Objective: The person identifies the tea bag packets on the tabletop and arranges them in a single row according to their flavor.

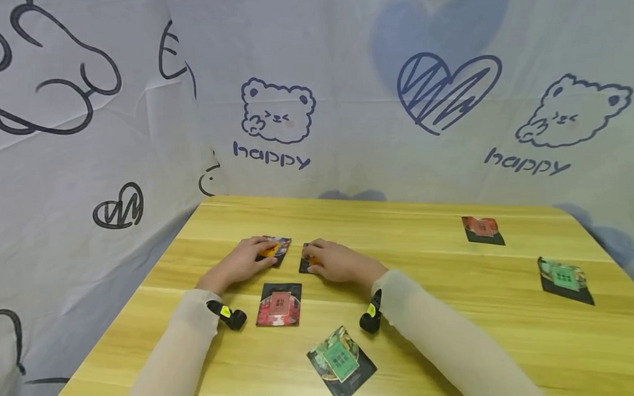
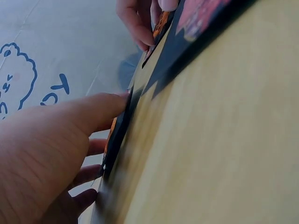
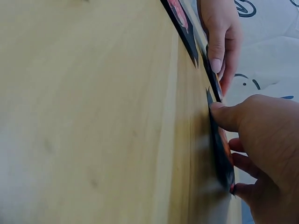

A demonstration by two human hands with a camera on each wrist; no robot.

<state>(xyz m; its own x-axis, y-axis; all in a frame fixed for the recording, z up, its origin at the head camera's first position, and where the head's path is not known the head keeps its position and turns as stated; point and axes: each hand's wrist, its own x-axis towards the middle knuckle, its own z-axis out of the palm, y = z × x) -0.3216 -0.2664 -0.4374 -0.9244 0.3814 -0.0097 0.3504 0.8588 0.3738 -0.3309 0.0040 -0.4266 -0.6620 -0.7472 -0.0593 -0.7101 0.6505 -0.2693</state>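
**Holding two orange packets, four more lying untouched**

Gripping one small dark packet with an orange label each, both hands sit at the middle of the wooden table (image 1: 457,309). The left packet (image 1: 274,249) is pinched at its edge by the left hand (image 1: 243,262); the right packet (image 1: 307,260) is under the curled fingers of the right hand (image 1: 337,261). By my reckoning the work has barely begun — a red packet (image 1: 279,304) and a green packet (image 1: 341,363) lie nearer the person, another red one (image 1: 482,229) and another green one (image 1: 564,279) far right. Forearms rest low, palms down, thumbs (image 3: 226,114) pressing packet edges.
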